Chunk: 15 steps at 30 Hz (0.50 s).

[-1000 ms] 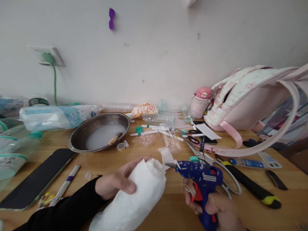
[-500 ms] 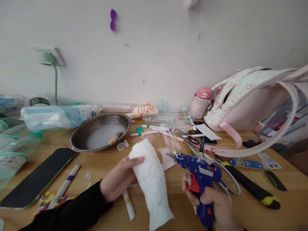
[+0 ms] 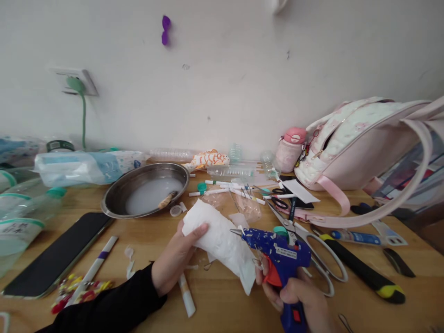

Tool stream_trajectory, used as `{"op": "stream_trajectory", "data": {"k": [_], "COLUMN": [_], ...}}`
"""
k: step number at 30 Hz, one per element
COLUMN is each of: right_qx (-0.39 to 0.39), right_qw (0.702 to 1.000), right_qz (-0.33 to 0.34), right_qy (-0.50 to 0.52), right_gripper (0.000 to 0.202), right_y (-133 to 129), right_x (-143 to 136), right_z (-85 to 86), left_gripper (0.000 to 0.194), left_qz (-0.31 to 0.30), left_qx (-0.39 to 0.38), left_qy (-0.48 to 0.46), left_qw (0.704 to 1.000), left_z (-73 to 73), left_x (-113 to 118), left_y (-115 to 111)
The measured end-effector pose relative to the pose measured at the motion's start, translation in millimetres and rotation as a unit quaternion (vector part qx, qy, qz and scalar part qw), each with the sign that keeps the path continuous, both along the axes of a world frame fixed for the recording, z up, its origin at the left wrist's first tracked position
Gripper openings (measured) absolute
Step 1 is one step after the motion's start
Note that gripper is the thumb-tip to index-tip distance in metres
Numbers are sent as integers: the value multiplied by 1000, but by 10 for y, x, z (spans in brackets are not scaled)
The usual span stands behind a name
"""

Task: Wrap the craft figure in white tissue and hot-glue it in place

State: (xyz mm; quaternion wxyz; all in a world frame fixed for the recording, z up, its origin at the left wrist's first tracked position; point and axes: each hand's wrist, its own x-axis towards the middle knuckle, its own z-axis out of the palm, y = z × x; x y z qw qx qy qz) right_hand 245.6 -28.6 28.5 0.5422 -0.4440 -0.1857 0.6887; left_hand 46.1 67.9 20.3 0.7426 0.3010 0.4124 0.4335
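A white, padded, fish-like form (image 3: 218, 240) rests in my left hand (image 3: 180, 252), thumb on top near its wide end and fingers beneath. It slants down to the right, its flared narrow end pointing toward my other hand. Wrapped round the handle of a blue hot glue gun (image 3: 274, 245) with a red trigger is my right hand (image 3: 301, 296). The gun's metal nozzle points left, at the upper edge of the white form; whether it touches I cannot tell. Behind the gun lie large scissors (image 3: 312, 249) with grey handles.
A metal bowl (image 3: 111, 199) of cloudy liquid with a brush stands back left. Left are a phone (image 3: 58, 259), beads (image 3: 86, 289) and plastic bottles (image 3: 24, 226). A painted fish (image 3: 210, 159) lies by the wall. Right are a backpack (image 3: 367, 143) and a black-yellow cutter (image 3: 360, 266).
My left hand has turned the white form, so its narrow end has swung up and to the right. The glue gun has moved slightly left and down, its nozzle now closer to the form.
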Motion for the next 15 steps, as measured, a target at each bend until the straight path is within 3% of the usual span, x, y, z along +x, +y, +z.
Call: {"op": "stream_trajectory", "data": {"k": [5, 11, 15], "right_qx": [37, 49, 33], "right_qw": [999, 998, 999], "right_qz": [12, -36, -20], "right_qy": [-18, 18, 11], "right_gripper": [27, 24, 28], "right_y": [44, 103, 74], "right_x": [31, 67, 76], "right_z": [-83, -74, -28], "left_gripper": [39, 52, 54], "left_qz": [-52, -58, -52], "left_qx": [-18, 14, 37], "left_qy": [-20, -14, 15], "left_qw": [998, 998, 998], "left_z": [34, -85, -68], "left_x": [18, -9, -2], "left_y": [-67, -32, -10]}}
